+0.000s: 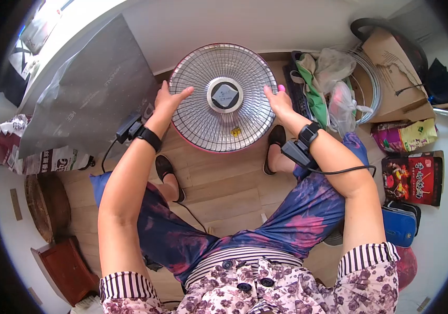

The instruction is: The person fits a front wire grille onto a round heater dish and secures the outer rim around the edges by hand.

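A round dish heater (208,128) with a silvery reflector, a wire grille and a reddish rim faces up in front of me. A dark diamond-shaped label (225,96) sits at its hub, and a small yellow sticker (236,132) lower on the dish. My left hand (167,102) grips the left edge, thumb over the grille. On the opposite edge my right hand (279,101) is closed around the rim; its other fingers are mostly hidden behind the dish. The heater's underside and base are out of sight.
Grey plastic sheeting (88,99) leans at the left. Along the right lie plastic bags (335,68), coiled wire (374,83), a cardboard box (396,68) and a red food package (413,179). A wicker basket (48,206) and a brown wooden box (64,268) stand lower left. A cord (192,215) crosses the wooden floor (229,199).
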A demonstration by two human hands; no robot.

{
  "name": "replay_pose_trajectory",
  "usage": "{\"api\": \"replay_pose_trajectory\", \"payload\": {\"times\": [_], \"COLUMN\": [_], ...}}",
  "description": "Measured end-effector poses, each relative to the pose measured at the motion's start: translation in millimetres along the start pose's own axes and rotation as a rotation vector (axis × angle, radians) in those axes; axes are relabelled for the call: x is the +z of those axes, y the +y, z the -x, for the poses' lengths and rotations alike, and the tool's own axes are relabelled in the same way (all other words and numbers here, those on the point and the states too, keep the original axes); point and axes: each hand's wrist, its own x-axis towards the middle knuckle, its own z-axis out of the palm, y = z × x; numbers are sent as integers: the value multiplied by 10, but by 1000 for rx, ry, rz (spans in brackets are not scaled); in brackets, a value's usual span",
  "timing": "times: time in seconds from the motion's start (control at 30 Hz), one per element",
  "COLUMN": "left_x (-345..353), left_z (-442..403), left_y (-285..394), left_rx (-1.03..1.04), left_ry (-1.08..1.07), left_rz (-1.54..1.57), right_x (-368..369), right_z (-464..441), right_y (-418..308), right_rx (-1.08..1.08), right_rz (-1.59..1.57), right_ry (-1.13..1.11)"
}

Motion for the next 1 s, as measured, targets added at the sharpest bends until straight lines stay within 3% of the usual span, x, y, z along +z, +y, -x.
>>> {"api": "replay_pose_trajectory", "payload": {"times": [0.23,0.33,0.4,0.43,0.47,0.63,0.8,1.0], "left_x": [-43,-65,-80,-74,-48,-169,-140,-160], "left_z": [43,-24,58,22,47,183,109,223], "left_y": [17,-43,19,1,-42,225,113,251], "left_rx": [-5,35,24,20,-10,-67,26,-38], "left_ry": [-45,-71,-139,-135,-158,-208,-111,-152], "left_rz": [100,42,206,140,169,204,160,310], "right_x": [128,52,-275,-354,-255,-184,-142,-80], "right_z": [-224,-233,83,118,-8,-61,4,-23], "right_y": [249,333,64,106,234,469,507,506], "right_rx": [-42,28,312,256,287,221,211,202], "right_rz": [-246,-520,-485,-518,-479,-822,-872,-866], "right_ry": [115,-108,-400,-570,-533,-768,-769,-698]}}
